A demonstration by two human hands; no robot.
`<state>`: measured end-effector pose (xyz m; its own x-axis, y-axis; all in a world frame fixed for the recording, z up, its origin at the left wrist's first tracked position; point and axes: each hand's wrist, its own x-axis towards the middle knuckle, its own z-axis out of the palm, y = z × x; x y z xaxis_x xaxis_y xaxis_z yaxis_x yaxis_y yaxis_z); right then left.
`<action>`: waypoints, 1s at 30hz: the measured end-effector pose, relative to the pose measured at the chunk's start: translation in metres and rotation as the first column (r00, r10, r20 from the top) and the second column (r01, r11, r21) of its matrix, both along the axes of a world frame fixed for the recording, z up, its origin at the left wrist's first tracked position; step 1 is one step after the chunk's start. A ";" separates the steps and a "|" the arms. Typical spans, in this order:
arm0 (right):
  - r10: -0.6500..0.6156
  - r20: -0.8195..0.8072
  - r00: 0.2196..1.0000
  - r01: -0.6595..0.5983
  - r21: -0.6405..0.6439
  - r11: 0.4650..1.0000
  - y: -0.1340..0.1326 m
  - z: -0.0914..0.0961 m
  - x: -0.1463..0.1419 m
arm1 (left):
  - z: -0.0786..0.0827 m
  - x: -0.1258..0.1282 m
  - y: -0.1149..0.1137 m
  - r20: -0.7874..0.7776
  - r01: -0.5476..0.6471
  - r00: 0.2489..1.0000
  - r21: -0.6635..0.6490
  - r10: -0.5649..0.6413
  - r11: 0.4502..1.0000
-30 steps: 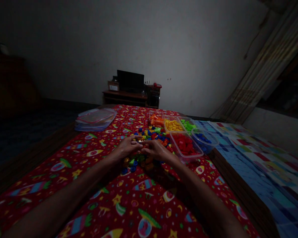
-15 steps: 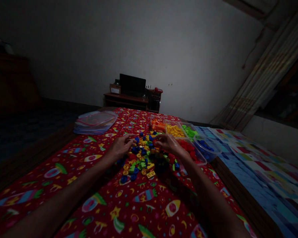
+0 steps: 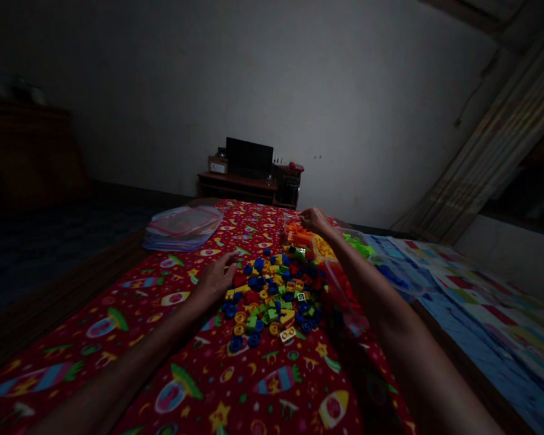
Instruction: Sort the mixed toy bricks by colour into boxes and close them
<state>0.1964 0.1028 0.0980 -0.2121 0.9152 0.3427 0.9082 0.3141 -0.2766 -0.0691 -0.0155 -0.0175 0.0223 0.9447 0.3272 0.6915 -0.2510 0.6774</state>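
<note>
A pile of mixed toy building bricks (image 3: 272, 296) in yellow, blue, green and red lies on the red patterned cloth (image 3: 254, 386). At the pile's left edge rests my left hand (image 3: 216, 279), fingers apart, with nothing visible in it. My right hand (image 3: 315, 220) is stretched forward above the box of orange bricks (image 3: 298, 234). Its fingers are drawn together, and whatever they hold is hidden. Under my right forearm, partly covered, are containers of yellow bricks (image 3: 323, 246) and red bricks (image 3: 344, 287). Farther right are bright green bricks (image 3: 358, 244) and blue bricks (image 3: 392, 276), each in clear plastic.
Stacked clear lids (image 3: 184, 228) lie on the cloth at the back left. Bedding with a blue and checked pattern (image 3: 476, 278) extends to the right. Against the wall stand a dark screen (image 3: 249, 158) and a low desk (image 3: 238, 186).
My right hand has moved from the pile forward to above the orange bricks. My left hand has drawn slightly back from the bricks. The view has shifted a little.
</note>
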 end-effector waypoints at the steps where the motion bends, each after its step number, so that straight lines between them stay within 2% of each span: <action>1: 0.019 0.010 1.000 -0.019 -0.006 1.000 -0.006 -0.004 -0.001 | -0.002 0.001 0.000 -0.015 -0.003 1.000 -0.007 0.002 1.000; 3: 0.093 0.049 0.994 -0.092 -0.029 0.995 -0.019 -0.011 -0.006 | -0.005 0.003 0.000 -0.052 -0.019 0.999 -0.033 0.017 0.999; 5: 0.229 0.092 0.969 -0.223 -0.067 0.972 -0.034 -0.018 -0.014 | -0.008 0.005 0.000 -0.076 -0.030 0.997 -0.049 0.026 0.998; 7: 0.386 0.120 0.915 -0.375 -0.107 0.921 -0.047 -0.027 -0.029 | -0.012 0.008 0.001 -0.086 -0.032 0.996 -0.056 0.027 0.998; 10: 0.581 0.180 0.794 -0.560 -0.157 0.814 -0.061 -0.043 -0.059 | -0.020 0.012 0.003 -0.089 0.000 0.996 -0.034 -0.003 0.999; 12: 0.651 0.235 0.722 -0.610 -0.228 0.759 -0.066 -0.056 -0.076 | -0.024 0.015 0.004 -0.088 0.048 0.995 -0.018 -0.049 0.999; 14: 0.669 0.257 0.697 -0.608 -0.284 0.742 -0.068 -0.066 -0.085 | -0.025 0.016 0.003 -0.081 0.105 0.991 -0.037 -0.108 0.994; 17: 0.650 0.220 0.727 -0.592 -0.278 0.757 -0.073 -0.075 -0.078 | -0.020 0.016 0.000 0.021 0.234 0.972 -0.095 -0.233 0.968; 20: 0.588 0.188 0.787 -0.536 -0.264 0.802 -0.083 -0.075 -0.056 | -0.011 0.015 -0.005 0.237 0.397 0.901 -0.118 -0.362 0.910; 23: 0.548 0.131 0.826 -0.517 -0.212 0.829 -0.097 -0.072 -0.034 | -0.005 0.014 -0.009 0.371 0.476 0.835 -0.119 -0.406 0.871; 26: 0.517 0.061 0.854 -0.502 -0.168 0.848 -0.111 -0.071 -0.021 | -0.006 0.014 -0.006 0.387 0.484 0.827 -0.119 -0.408 0.867; 28: 0.478 0.047 0.877 -0.465 -0.169 0.869 -0.120 -0.070 -0.015 | -0.009 0.012 -0.001 0.328 0.431 0.867 -0.119 -0.375 0.894; 30: 0.438 0.038 0.898 -0.428 -0.158 0.890 -0.127 -0.070 -0.011 | -0.011 0.010 0.003 0.195 0.346 0.927 -0.117 -0.320 0.931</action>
